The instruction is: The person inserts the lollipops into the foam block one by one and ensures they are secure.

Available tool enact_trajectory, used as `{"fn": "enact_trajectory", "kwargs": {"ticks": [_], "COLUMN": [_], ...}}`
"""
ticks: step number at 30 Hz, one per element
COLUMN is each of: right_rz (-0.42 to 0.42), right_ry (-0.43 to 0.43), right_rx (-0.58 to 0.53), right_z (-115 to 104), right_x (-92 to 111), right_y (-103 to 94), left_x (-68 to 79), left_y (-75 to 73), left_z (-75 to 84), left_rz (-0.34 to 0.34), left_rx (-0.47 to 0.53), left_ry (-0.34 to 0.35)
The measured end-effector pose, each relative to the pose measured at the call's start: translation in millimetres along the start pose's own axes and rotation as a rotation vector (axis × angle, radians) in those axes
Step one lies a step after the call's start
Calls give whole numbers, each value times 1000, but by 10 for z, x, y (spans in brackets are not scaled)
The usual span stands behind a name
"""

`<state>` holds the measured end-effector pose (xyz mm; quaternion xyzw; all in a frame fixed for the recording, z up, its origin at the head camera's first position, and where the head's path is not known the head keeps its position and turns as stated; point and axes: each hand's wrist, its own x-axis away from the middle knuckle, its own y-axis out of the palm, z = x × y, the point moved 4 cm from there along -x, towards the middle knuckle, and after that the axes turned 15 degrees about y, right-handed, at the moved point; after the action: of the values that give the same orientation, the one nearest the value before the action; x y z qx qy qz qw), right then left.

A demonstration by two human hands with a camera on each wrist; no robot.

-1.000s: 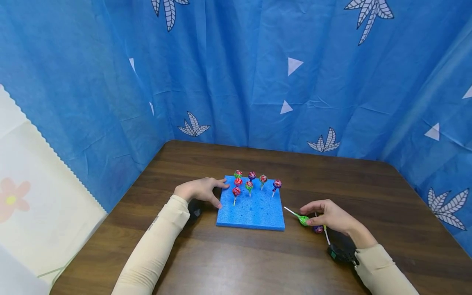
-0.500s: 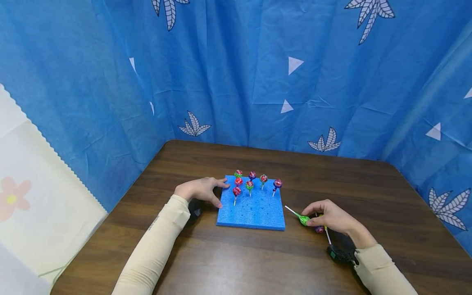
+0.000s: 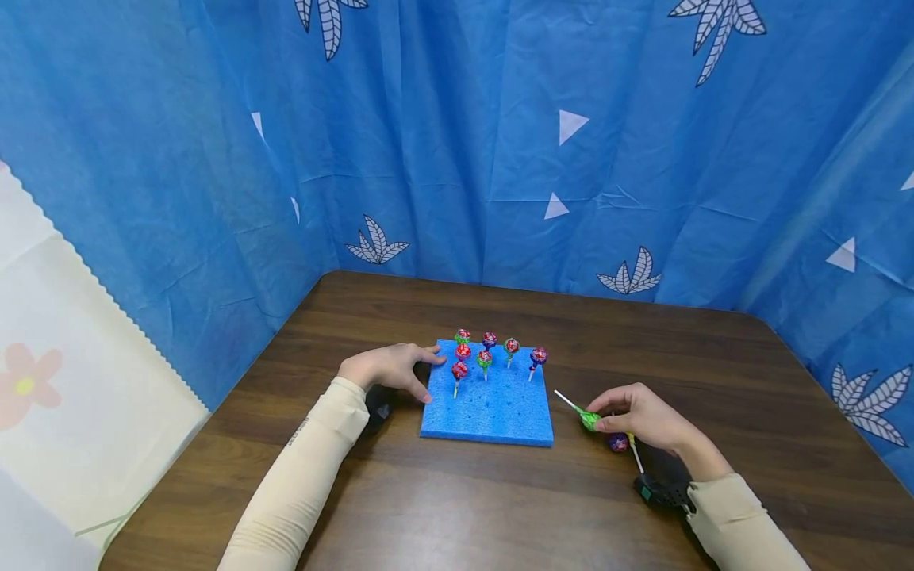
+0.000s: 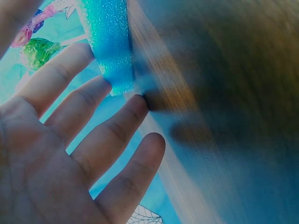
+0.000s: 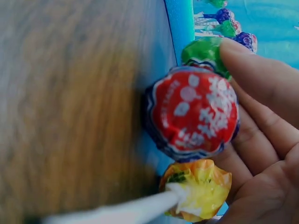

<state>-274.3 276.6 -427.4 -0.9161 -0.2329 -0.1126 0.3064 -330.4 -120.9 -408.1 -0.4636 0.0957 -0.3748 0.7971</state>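
Observation:
A blue foam board (image 3: pixel 493 416) lies on the table with several wrapped lollipops (image 3: pixel 484 361) standing in it by their sticks, toward its back half. At the board's left edge my left hand (image 3: pixel 389 367) rests with spread, nearly straight fingers (image 4: pixel 124 123) touching the foam. To the right of the board, my right hand (image 3: pixel 643 416) pinches a green lollipop (image 3: pixel 589 421) by its wrapped head, its white stick tilted up to the left. Under and beside that hand lie a purple-and-red lollipop (image 5: pixel 194 114) and a yellow one (image 5: pixel 198 189).
The brown wooden table (image 3: pixel 443 507) carries the board. Blue curtains (image 3: pixel 457 159) with leaf prints hang behind and at the sides. A black device (image 3: pixel 660 492) sits at the right wrist, another (image 3: pixel 378 411) at the left. Small holes dot the board's front half.
The right thumb and fingers have closed on the green lollipop, and it has shifted slightly up and to the right. The left hand and the board have stayed put.

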Motion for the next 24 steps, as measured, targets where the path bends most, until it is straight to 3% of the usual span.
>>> {"fn": "enact_trajectory", "kwargs": {"ticks": [24], "right_rz": [72], "right_ry": [-28], "right_rx": [-36], "right_z": [-102], "right_x": [39], "right_y": [-79], "left_x": [5], "left_y": [-6], "left_z": [1], "left_rz": [-1], "left_rx": [5], "left_ry": [-5]}}
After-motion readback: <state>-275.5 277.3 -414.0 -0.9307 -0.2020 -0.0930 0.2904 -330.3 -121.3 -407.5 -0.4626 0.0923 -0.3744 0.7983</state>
